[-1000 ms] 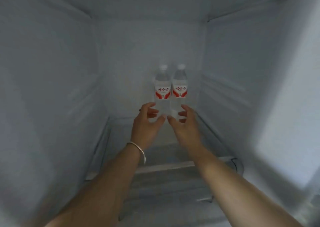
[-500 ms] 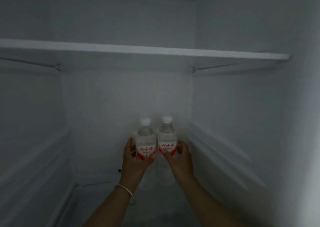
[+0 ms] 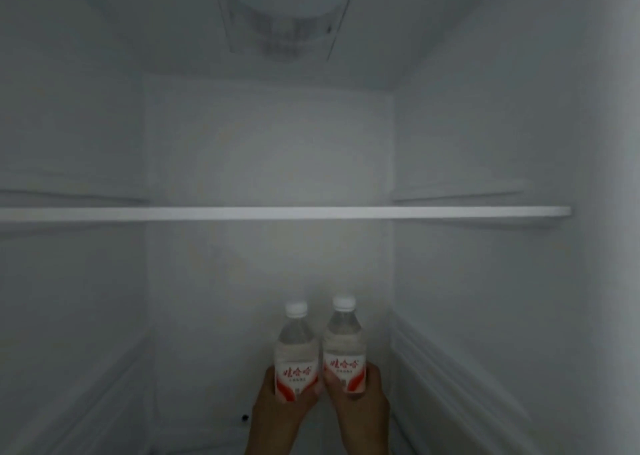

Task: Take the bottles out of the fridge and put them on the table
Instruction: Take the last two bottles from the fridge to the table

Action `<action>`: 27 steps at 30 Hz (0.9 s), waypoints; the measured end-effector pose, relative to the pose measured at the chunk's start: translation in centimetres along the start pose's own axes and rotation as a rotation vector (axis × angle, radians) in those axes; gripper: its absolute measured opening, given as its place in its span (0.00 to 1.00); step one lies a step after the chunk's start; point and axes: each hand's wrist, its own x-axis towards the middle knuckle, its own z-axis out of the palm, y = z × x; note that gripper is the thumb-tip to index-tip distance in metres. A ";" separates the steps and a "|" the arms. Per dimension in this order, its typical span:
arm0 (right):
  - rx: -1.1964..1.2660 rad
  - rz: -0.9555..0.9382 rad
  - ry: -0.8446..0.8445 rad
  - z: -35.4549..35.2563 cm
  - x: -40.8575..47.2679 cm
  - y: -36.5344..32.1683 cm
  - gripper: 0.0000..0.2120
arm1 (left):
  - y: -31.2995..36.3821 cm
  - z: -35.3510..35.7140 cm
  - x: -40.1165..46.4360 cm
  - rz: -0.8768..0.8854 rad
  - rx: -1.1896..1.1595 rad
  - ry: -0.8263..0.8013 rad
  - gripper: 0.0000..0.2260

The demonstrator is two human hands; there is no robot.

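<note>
Inside the fridge [image 3: 270, 163], both hands are engaged low in the compartment beneath the white shelf [image 3: 284, 213]. The left hand [image 3: 277, 416] grips the left bottle [image 3: 296, 354] around its lower body, fingers curled over the red-and-white label. The right hand [image 3: 360, 409] grips the right bottle [image 3: 345, 347] likewise — thumb and fingers wrapped at label height. Both bottles stand upright, white caps on, side by side and touching or nearly so; whether their bases rest on anything cannot be told. A ceiling fixture [image 3: 287, 21] sits above — blurred. A small dark spot [image 3: 245, 418] marks the rear wall.
</note>
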 end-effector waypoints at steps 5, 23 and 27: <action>-0.052 -0.057 -0.022 -2.8 -4.1 -4.0 0.20 | 3.9 -1.9 -4.7 0.012 0.026 0.015 0.18; -0.252 -0.108 0.211 -27.7 -37.5 -15.9 0.23 | 18.7 -9.2 -40.4 -0.036 -0.130 -0.405 0.16; -0.255 -0.078 0.342 -36.9 -43.7 -16.6 0.18 | 20.4 -6.3 -48.9 -0.042 -0.143 -0.594 0.16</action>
